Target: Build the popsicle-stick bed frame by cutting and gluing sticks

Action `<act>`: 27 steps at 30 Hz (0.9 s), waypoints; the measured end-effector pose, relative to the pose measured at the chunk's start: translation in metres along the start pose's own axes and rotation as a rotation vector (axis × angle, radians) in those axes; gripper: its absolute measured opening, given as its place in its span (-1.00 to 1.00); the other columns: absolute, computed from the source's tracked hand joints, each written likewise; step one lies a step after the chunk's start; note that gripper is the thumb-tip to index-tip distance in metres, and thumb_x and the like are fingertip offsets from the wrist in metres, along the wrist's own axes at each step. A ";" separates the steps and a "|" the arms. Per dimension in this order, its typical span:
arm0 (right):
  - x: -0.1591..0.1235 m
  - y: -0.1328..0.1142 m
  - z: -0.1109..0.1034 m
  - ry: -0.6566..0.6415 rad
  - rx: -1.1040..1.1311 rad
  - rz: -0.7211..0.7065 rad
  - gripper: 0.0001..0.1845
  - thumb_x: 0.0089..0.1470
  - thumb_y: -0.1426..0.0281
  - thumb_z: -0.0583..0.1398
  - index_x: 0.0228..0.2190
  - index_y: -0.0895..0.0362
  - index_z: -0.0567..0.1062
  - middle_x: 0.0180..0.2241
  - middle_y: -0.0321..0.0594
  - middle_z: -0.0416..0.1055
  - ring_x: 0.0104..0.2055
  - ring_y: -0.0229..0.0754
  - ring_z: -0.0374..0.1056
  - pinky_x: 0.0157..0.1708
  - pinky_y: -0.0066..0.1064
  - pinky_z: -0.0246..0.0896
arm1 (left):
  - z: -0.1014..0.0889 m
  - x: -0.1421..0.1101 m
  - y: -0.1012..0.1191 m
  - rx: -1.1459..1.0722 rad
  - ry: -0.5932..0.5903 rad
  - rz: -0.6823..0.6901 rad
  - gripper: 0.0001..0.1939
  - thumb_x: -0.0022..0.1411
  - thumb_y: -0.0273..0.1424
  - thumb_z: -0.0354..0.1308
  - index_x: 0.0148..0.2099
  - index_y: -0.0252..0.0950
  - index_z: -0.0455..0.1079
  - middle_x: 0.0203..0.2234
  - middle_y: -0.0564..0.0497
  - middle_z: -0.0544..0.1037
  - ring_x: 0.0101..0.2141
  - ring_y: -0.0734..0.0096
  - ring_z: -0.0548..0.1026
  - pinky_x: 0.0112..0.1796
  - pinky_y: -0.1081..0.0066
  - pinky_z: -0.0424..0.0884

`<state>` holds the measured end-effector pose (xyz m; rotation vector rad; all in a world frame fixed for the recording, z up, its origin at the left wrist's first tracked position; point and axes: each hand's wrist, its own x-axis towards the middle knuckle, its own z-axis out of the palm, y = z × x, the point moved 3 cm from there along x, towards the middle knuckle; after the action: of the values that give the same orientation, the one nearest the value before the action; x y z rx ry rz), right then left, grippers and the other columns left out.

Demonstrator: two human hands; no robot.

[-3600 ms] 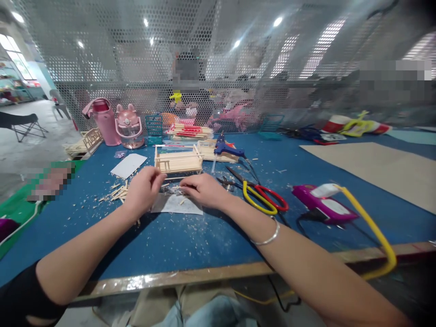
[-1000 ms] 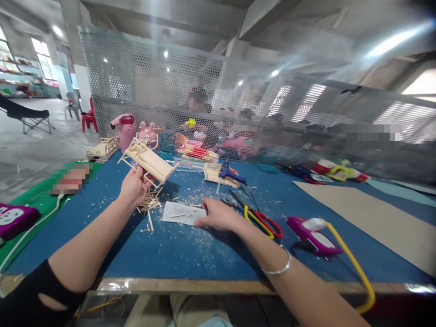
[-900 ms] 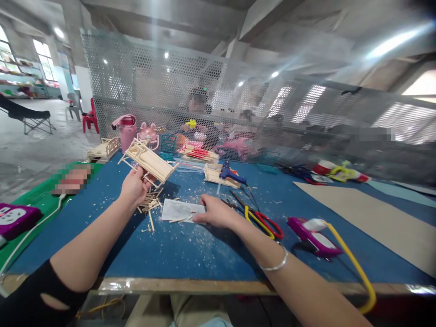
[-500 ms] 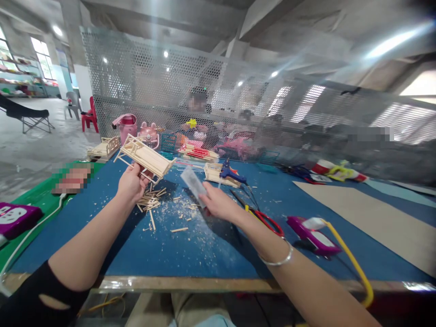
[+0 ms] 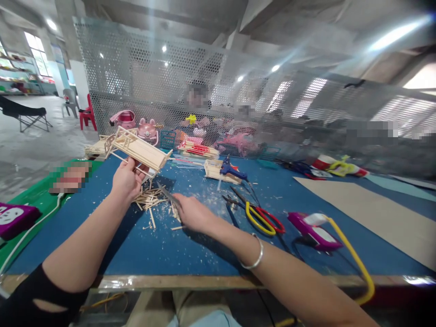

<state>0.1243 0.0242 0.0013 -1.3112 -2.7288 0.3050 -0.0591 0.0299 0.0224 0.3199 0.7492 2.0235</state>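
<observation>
My left hand (image 5: 127, 181) is closed on a small wooden model bed (image 5: 141, 152), made of pale sticks and held tilted above the table. My right hand (image 5: 192, 212) grips a thin, flat grey piece (image 5: 165, 193), seen nearly edge-on; its exact kind cannot be made out. The tip of this piece points toward the model's underside, a little apart from it. Below both hands lies a loose pile of short wooden sticks (image 5: 150, 198) with pale dust around it. Behind my right hand rest a second small wooden model (image 5: 214, 170) and a blue glue gun (image 5: 233, 170).
Scissors with yellow and red handles (image 5: 262, 220) lie right of my right forearm, near a purple power strip (image 5: 315, 231) with a yellow cable. Brown cardboard (image 5: 368, 213) covers the right side. A perforated metal screen (image 5: 143, 81) stands behind the blue table (image 5: 136, 259); another person sits beyond it.
My right hand has moved left and slightly down with the flat piece, which has turned nearly edge-on, closer to the model bed. The scissors show more fully. My left hand has shifted slightly left.
</observation>
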 end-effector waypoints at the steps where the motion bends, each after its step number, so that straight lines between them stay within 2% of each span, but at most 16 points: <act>1: 0.005 0.004 -0.006 0.028 0.014 0.010 -0.61 0.08 0.47 -0.05 -0.05 0.08 0.30 -0.25 -0.11 0.47 -0.24 -0.15 0.39 -0.36 -0.46 0.14 | 0.000 0.000 0.000 -0.005 -0.001 0.003 -0.83 0.26 -0.51 -0.11 -0.40 -0.29 0.19 -0.60 0.14 0.46 -0.57 0.59 0.48 -0.33 0.44 0.46; 3: 0.015 0.024 -0.020 0.102 -0.036 0.111 -0.59 0.07 0.49 -0.05 -0.03 0.07 0.29 -0.20 -0.11 0.46 -0.19 -0.14 0.38 -0.31 -0.44 0.16 | 0.000 0.001 0.001 -0.016 -0.008 0.009 -0.82 0.26 -0.51 -0.12 -0.41 -0.29 0.18 -0.60 0.14 0.45 -0.58 0.60 0.47 -0.34 0.45 0.46; 4: 0.019 0.037 -0.026 0.126 -0.113 0.206 -0.56 0.05 0.52 -0.05 -0.02 0.09 0.30 -0.17 -0.07 0.44 -0.16 -0.11 0.37 -0.29 -0.41 0.17 | 0.000 0.002 0.001 -0.020 -0.011 0.012 -0.82 0.26 -0.51 -0.12 -0.41 -0.29 0.17 -0.61 0.14 0.45 -0.58 0.60 0.47 -0.34 0.45 0.46; 5: 0.022 0.049 -0.030 0.106 -0.190 0.310 -0.55 0.03 0.53 -0.04 -0.02 0.12 0.31 -0.16 -0.01 0.43 -0.15 -0.07 0.37 -0.29 -0.38 0.18 | 0.000 0.002 0.001 -0.023 -0.011 0.015 -0.81 0.26 -0.52 -0.12 -0.41 -0.29 0.17 -0.61 0.15 0.45 -0.58 0.61 0.47 -0.34 0.46 0.46; 7: 0.026 0.059 -0.031 0.056 -0.229 0.366 -0.57 -0.03 0.55 0.00 -0.09 0.23 0.39 -0.21 0.13 0.44 -0.20 0.03 0.39 -0.33 -0.31 0.20 | 0.000 0.002 0.001 -0.025 -0.014 0.011 -0.82 0.26 -0.51 -0.12 -0.41 -0.29 0.17 -0.60 0.14 0.45 -0.57 0.60 0.47 -0.34 0.45 0.45; 10: 0.024 0.039 -0.015 0.011 -0.230 0.271 -0.54 -0.05 0.55 0.03 -0.08 0.10 0.40 -0.22 0.02 0.46 -0.22 -0.02 0.40 -0.33 -0.34 0.20 | 0.001 0.002 0.000 -0.019 -0.021 0.000 -0.83 0.26 -0.49 -0.10 -0.41 -0.29 0.19 -0.59 0.14 0.46 -0.56 0.60 0.48 -0.31 0.44 0.45; 13: 0.017 -0.002 0.004 -0.030 -0.257 0.054 -0.51 -0.06 0.52 0.04 -0.04 0.05 0.36 -0.29 -0.04 0.49 -0.26 -0.07 0.41 -0.36 -0.37 0.19 | 0.001 0.001 0.000 -0.008 -0.023 0.001 -0.84 0.26 -0.50 -0.10 -0.40 -0.29 0.20 -0.58 0.13 0.46 -0.56 0.60 0.48 -0.30 0.45 0.45; 15: 0.013 -0.019 0.007 -0.021 -0.242 -0.049 -0.54 -0.04 0.50 0.03 -0.06 0.04 0.35 -0.32 -0.08 0.49 -0.29 -0.09 0.40 -0.38 -0.38 0.17 | 0.000 0.000 0.000 -0.004 -0.015 0.000 -0.82 0.26 -0.50 -0.11 -0.40 -0.29 0.20 -0.58 0.13 0.46 -0.56 0.59 0.48 -0.33 0.46 0.45; 17: 0.013 -0.014 -0.003 0.035 -0.187 -0.033 -0.63 -0.01 0.45 0.02 -0.13 0.06 0.39 -0.34 -0.10 0.48 -0.32 -0.12 0.39 -0.41 -0.41 0.14 | 0.000 0.001 0.000 -0.005 -0.013 -0.001 -0.81 0.26 -0.51 -0.12 -0.41 -0.29 0.19 -0.58 0.13 0.46 -0.56 0.58 0.48 -0.36 0.47 0.45; 19: 0.014 0.009 -0.022 0.093 -0.069 0.041 -0.73 -0.01 0.38 0.05 -0.25 0.13 0.42 -0.36 -0.12 0.46 -0.36 -0.16 0.36 -0.45 -0.45 0.10 | -0.001 0.002 0.001 0.000 -0.024 0.002 -0.81 0.26 -0.51 -0.12 -0.41 -0.29 0.19 -0.58 0.12 0.46 -0.55 0.58 0.48 -0.39 0.49 0.44; 20: 0.014 0.024 -0.031 0.073 0.025 0.039 -0.79 -0.04 0.35 0.09 -0.35 0.16 0.44 -0.41 -0.16 0.44 -0.40 -0.20 0.33 -0.49 -0.48 0.06 | -0.001 0.002 0.001 0.007 -0.034 0.005 -0.81 0.26 -0.50 -0.12 -0.41 -0.29 0.19 -0.58 0.12 0.46 -0.55 0.58 0.48 -0.41 0.50 0.44; 23: 0.012 0.074 -0.044 -0.199 0.344 0.086 -0.71 -0.15 0.18 0.16 -0.51 0.18 0.39 -0.66 -0.36 0.26 -0.62 -0.35 0.14 -0.62 -0.52 -0.07 | 0.000 0.001 0.001 0.063 -0.081 0.024 -0.82 0.25 -0.48 -0.09 -0.42 -0.30 0.22 -0.60 0.13 0.43 -0.60 0.62 0.42 -0.51 0.57 0.39; 25: 0.007 0.098 -0.042 -0.389 0.438 0.119 -0.64 -0.25 0.10 0.20 -0.56 0.17 0.35 -0.74 -0.45 0.12 -0.69 -0.41 -0.01 -0.67 -0.53 -0.18 | 0.002 -0.001 0.000 0.133 -0.137 0.056 -0.84 0.22 -0.43 -0.02 -0.42 -0.31 0.24 -0.63 0.14 0.40 -0.65 0.65 0.35 -0.59 0.63 0.31; 27: 0.000 0.109 -0.033 -0.524 0.452 0.144 -0.60 -0.28 0.07 0.20 -0.62 0.16 0.31 -0.77 -0.48 0.07 -0.71 -0.42 -0.07 -0.69 -0.52 -0.23 | 0.006 -0.003 -0.002 0.220 -0.208 0.093 -0.85 0.16 -0.37 0.06 -0.44 -0.31 0.26 -0.64 0.15 0.37 -0.67 0.66 0.29 -0.65 0.66 0.24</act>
<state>0.2125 0.0953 0.0093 -1.4404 -2.6796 1.3597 -0.0528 0.0303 0.0261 0.6934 0.8393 1.9590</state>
